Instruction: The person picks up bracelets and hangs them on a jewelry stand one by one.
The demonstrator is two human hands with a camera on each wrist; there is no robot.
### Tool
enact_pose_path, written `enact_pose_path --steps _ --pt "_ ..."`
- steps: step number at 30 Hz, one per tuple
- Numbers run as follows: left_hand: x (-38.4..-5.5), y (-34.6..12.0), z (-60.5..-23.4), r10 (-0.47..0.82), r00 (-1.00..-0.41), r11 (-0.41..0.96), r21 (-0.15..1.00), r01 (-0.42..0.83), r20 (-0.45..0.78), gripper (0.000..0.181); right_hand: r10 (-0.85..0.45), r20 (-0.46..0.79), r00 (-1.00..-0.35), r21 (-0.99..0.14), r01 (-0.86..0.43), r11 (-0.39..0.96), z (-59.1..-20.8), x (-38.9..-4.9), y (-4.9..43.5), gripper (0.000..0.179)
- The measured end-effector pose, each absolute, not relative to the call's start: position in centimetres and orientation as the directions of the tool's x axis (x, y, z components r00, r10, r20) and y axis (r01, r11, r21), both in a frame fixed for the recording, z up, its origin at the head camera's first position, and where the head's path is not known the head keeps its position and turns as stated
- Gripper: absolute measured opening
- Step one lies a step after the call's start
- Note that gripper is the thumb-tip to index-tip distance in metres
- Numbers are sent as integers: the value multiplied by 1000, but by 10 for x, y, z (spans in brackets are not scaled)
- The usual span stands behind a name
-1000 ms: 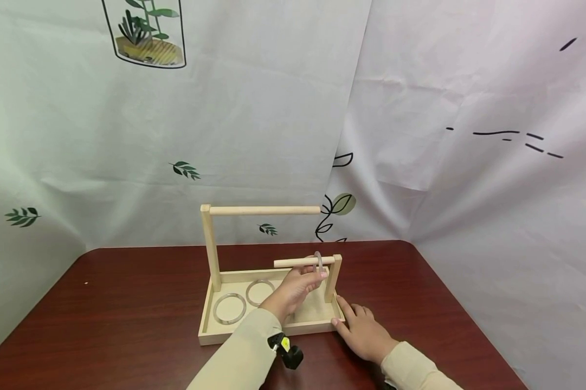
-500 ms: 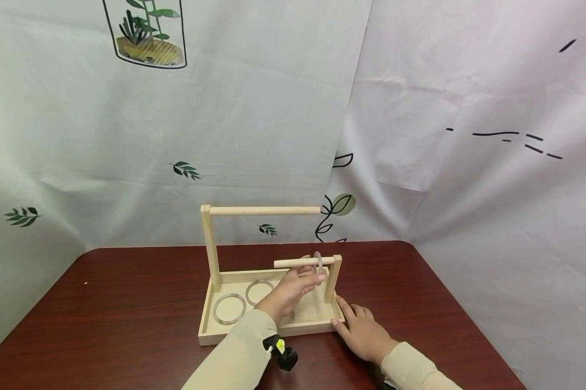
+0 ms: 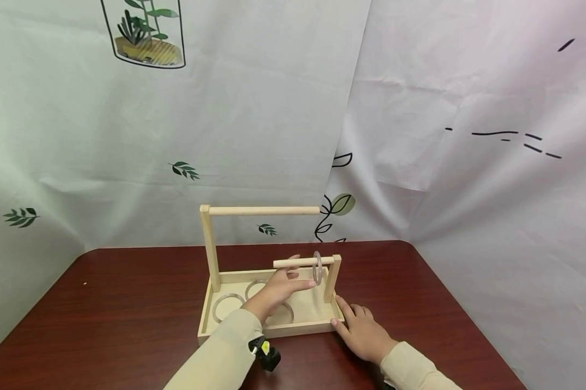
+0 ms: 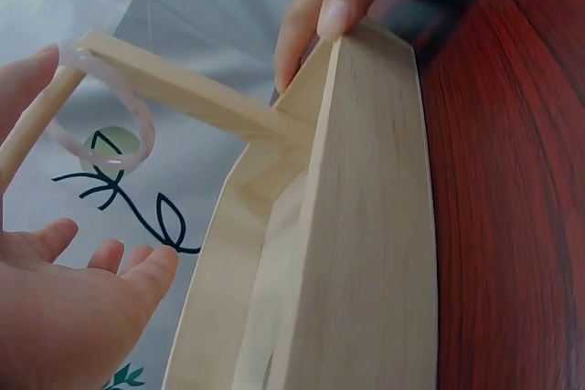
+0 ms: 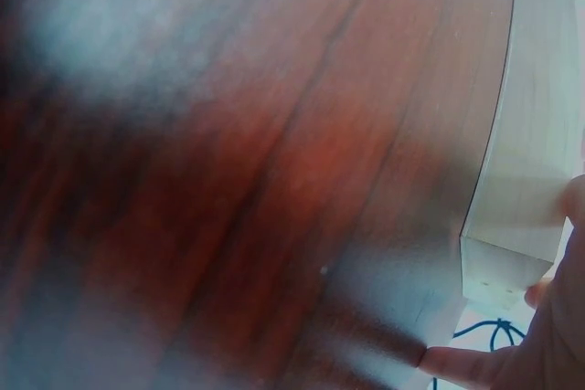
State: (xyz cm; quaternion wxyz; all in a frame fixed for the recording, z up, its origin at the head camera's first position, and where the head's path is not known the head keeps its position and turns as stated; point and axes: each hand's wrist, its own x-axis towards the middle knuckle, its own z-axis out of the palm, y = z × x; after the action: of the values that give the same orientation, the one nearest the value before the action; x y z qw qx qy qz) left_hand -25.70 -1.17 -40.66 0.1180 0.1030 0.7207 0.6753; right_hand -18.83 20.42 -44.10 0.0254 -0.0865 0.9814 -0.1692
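A pale translucent bangle [image 3: 317, 253] hangs on the short lower bar [image 3: 285, 264] of a wooden bangle stand [image 3: 302, 328]. My left hand [image 3: 275, 292] is beside it with fingers spread and loose. Its thumb tip is right at the bangle [image 4: 144, 125]; the other fingers pass behind the lower bar. Three more bangles lie in the stand's tray: a left one [image 3: 230, 295], a middle one [image 3: 249, 286] partly behind the left hand, and a right one [image 3: 292, 312]. With thumb and fingers, my right hand [image 3: 366, 336] grips the tray's front right corner.
Above the tray's left side rises a tall post [image 3: 210, 249] carrying a longer bar [image 3: 263, 210] with a free right end. The stand sits on a dark red wooden table [image 3: 127, 314]. A printed white cloth [image 3: 263, 119] hangs behind the table.
My left hand has let go of the bangle and drawn left, its fingers opening. The bangle stays hanging on the lower bar. My right hand has not moved.
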Motion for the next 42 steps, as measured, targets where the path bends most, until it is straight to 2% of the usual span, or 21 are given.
enact_pose_path --steps 14,23,28,42 --pt "-257 -37 -406 290 -957 356 927 121 14 89 -178 -18 -984 -337 -162 927 -443 -189 204 61" --pt "-257 -52 -410 322 -946 434 882 183 37 105 -174 -21 -985 -336 -157 929 -440 -188 204 61" --pt "-257 -60 -408 353 -933 517 817 255 68 96 -170 -27 -985 -334 -151 930 -440 -188 204 61" --pt "-255 -86 -408 414 -908 627 703 336 64 95 -175 -31 -984 -338 -154 929 -438 -188 204 61"
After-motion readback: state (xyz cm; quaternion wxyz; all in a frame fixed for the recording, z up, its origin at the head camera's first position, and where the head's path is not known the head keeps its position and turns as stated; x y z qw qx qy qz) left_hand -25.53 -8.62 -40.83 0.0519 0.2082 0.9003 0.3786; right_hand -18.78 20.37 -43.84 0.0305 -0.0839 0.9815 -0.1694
